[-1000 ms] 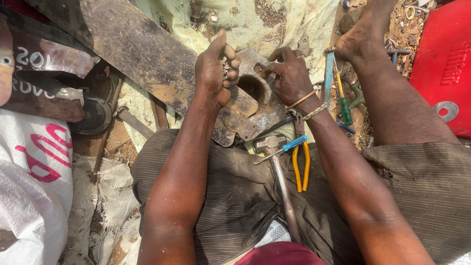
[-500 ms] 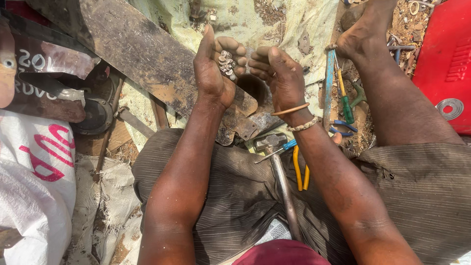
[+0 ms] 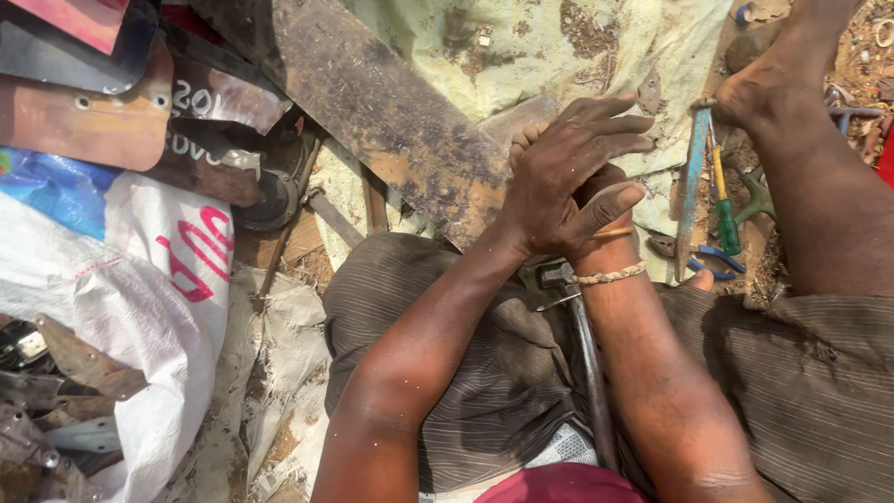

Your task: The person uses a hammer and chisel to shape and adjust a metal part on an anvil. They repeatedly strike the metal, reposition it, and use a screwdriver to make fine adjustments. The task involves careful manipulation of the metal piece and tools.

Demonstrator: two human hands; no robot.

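At the far left lay rusted metal plates [image 3: 88, 121] with painted marks, stacked over a blue sheet, and nearer, a white woven sack [image 3: 140, 317] with pink lettering covered scrap pieces. A round dark metal part [image 3: 270, 200] sat just right of the plates. From the top centre a long rusty flat bar [image 3: 391, 121] ran diagonally down towards the middle, lying on a soiled pale green cloth [image 3: 577, 47].

In the middle, the left hand [image 3: 559, 186] was laid over the right hand [image 3: 610, 219], fingers spread narrowly and wrapped across it. The right hand was almost wholly covered, so I could not tell whether it was closed on anything; only its wrist with a braided band and an orange band showed. Whatever small piece the hands worked on was hidden between the palms, right at the lower end of the flat bar. Just below the hands a hammer [image 3: 563, 279] rested on the lap, its long dark handle running down between the striped trouser legs, touched by neither hand.

To the right, a blue flat file [image 3: 694, 186], a screwdriver [image 3: 724, 210] with a yellow and green grip, and blue-handled pliers [image 3: 717, 259] lay on the ground beside the person's bare foot [image 3: 773, 79].

Judging from this, the work seemed mid-way: the hands were busy together, the tools lay unused, and no finished piece showed.
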